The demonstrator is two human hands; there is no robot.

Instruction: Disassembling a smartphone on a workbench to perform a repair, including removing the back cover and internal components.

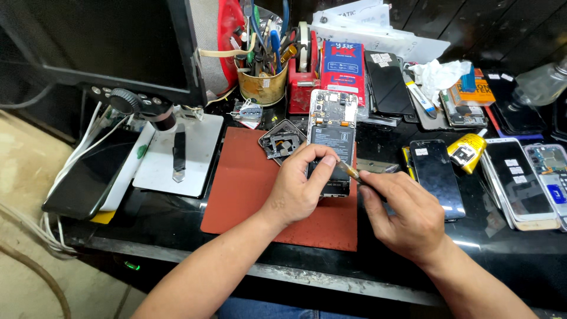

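The left hand (298, 189) came in from the lower left, forearm angled up toward the middle of the tabletop (177, 227), with the wrist slightly bent and the fingers curled over the lower part of an opened phone (331, 133); its grip was clenched on the phone's lower end, thumb pressed against the right edge and fingertips folded over the left. The right hand (407, 218) entered from the lower right, palm turned inward, its grip closed in a pinch around a thin tool with an amber handle (352, 173), the tip of which pointed left and slightly up and met the phone just beside the left thumb. The phone lay back side up with its cover off, showing a dark battery and the circuit board at its far end; its long axis ran away from the person, top end pointing to the rear of the tabletop, and it rested on the right part of a red-brown work mat (248, 195). Just left of the phone, at the mat's far edge, lay a small grey frame part (280, 142). Right of the hands sat a dark phone face up (437, 174) and a yellow glue tube (466, 150). Behind the phone stood a yellow tin full of tools (263, 82), and to the left a microscope stand with a white base (177, 156).
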